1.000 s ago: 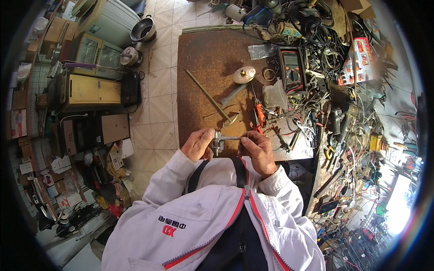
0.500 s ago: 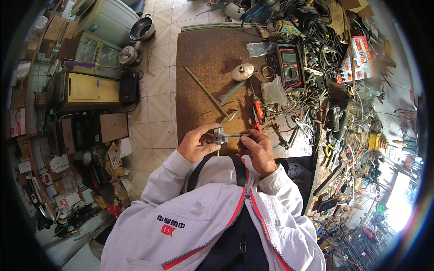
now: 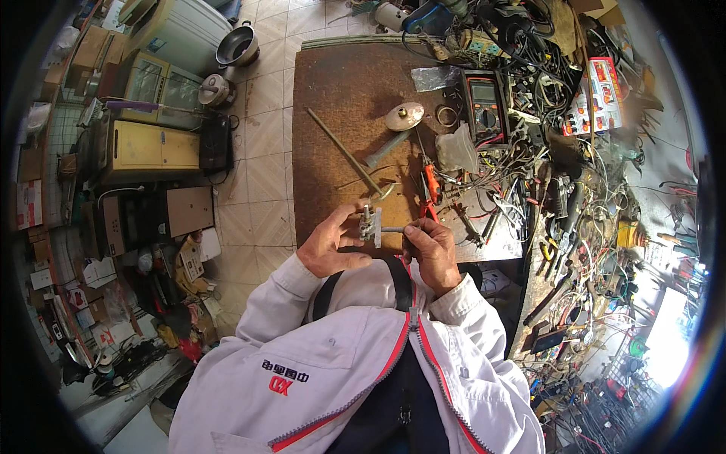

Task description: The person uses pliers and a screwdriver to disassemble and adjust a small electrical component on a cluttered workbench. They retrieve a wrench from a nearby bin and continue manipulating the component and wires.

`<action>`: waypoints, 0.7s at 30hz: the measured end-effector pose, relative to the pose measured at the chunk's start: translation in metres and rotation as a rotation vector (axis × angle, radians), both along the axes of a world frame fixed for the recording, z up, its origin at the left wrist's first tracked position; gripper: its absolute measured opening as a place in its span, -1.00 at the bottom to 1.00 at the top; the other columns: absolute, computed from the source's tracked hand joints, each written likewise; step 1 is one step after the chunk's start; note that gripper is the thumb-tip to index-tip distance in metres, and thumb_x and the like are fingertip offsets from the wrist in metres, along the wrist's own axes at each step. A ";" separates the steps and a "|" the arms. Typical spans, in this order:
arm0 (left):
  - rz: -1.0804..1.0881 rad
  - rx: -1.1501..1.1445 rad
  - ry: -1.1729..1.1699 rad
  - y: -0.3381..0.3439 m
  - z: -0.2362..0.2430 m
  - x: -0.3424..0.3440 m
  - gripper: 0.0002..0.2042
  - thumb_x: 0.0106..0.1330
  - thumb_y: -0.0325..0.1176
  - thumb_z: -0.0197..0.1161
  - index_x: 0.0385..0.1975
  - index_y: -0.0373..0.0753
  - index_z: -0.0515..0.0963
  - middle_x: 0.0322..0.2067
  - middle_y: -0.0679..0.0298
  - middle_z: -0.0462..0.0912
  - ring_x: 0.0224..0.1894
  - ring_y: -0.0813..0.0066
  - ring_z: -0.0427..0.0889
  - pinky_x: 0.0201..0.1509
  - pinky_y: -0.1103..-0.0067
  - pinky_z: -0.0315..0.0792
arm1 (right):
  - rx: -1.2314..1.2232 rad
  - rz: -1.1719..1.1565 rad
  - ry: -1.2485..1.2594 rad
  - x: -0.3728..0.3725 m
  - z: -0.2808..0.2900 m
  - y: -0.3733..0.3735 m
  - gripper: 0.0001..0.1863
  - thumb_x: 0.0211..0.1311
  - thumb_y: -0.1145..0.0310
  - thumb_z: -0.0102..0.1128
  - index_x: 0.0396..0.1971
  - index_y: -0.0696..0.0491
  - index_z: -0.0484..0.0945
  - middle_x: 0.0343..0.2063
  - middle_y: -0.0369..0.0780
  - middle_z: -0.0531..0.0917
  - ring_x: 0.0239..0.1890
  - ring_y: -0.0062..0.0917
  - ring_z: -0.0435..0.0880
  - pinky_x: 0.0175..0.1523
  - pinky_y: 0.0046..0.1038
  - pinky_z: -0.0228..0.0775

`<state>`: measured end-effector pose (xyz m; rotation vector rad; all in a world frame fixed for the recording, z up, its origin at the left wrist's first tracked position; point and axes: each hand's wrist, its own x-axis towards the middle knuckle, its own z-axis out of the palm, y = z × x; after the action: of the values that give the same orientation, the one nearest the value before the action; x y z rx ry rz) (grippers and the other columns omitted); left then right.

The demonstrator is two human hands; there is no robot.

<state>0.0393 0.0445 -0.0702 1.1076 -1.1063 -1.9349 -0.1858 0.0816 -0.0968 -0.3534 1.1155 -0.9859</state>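
My right hand (image 3: 432,250) pinches the grey rod of a small metal fitting (image 3: 392,229) between thumb and fingers, over the table's near edge. At the fitting's left end is a pale flat plate (image 3: 378,227) with small metal pieces beside it. My left hand (image 3: 330,240) is spread at that end, its thumb apart from the fingers. Its fingertips come close to the small pieces, and whether they touch cannot be made out. Just beyond lies a long thin metal rod (image 3: 342,150) with a curved piece (image 3: 386,191) at its near end.
The brown table (image 3: 325,83) carries a round metal disc (image 3: 404,116), a grey tube (image 3: 387,150), red-handled pliers (image 3: 429,204), an orange-handled screwdriver (image 3: 431,181) and a multimeter (image 3: 484,106). Tangled cables (image 3: 560,189) heap along the right. A tiled floor (image 3: 253,181) borders the left.
My left thumb has come off the fitting and dropped lower, and the left fingers have spread. The fitting has turned, showing its flat plate side-on. My right hand keeps its pinch on the rod.
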 end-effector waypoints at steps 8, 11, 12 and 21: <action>-0.176 0.329 -0.279 -0.013 -0.026 0.016 -0.38 0.47 0.12 0.05 0.24 -0.35 0.37 -0.12 0.27 0.62 -0.15 0.66 0.58 -0.17 0.69 0.50 | -0.064 0.058 0.043 0.003 0.005 0.000 -0.82 0.32 0.39 0.21 -0.27 0.22 0.54 -0.50 -0.25 0.57 -0.53 -0.59 0.53 -0.42 -0.53 0.42; 0.036 -0.149 -0.111 0.002 -0.018 -0.002 -0.39 0.43 -0.06 0.20 0.33 -0.34 0.27 0.05 0.26 0.51 0.10 0.55 0.50 0.07 0.59 0.49 | -0.019 -0.009 -0.014 0.000 0.002 0.001 -0.80 0.31 0.36 0.23 -0.29 0.22 0.56 -0.54 -0.26 0.58 -0.56 -0.61 0.52 -0.41 -0.56 0.37; -0.028 -0.149 -0.127 0.000 -0.011 -0.002 -0.40 0.42 -0.10 0.22 0.32 -0.34 0.28 0.06 0.25 0.50 0.11 0.53 0.49 0.09 0.57 0.48 | -0.004 -0.033 -0.035 0.000 0.001 0.001 -0.79 0.31 0.35 0.24 -0.31 0.22 0.57 -0.56 -0.27 0.59 -0.57 -0.62 0.51 -0.41 -0.57 0.35; -0.189 0.234 -0.199 -0.014 -0.019 0.009 -0.49 0.50 0.04 0.07 0.18 -0.30 0.43 -0.24 0.29 0.61 -0.19 0.60 0.60 -0.17 0.62 0.53 | -0.050 0.045 0.035 0.002 0.006 -0.003 -0.84 0.31 0.42 0.20 -0.26 0.22 0.54 -0.53 -0.26 0.56 -0.56 -0.57 0.52 -0.44 -0.53 0.40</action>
<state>0.0488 0.0303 -0.0890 1.3907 -1.1447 -2.1821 -0.1835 0.0789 -0.0904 -0.4359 1.1117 -0.9725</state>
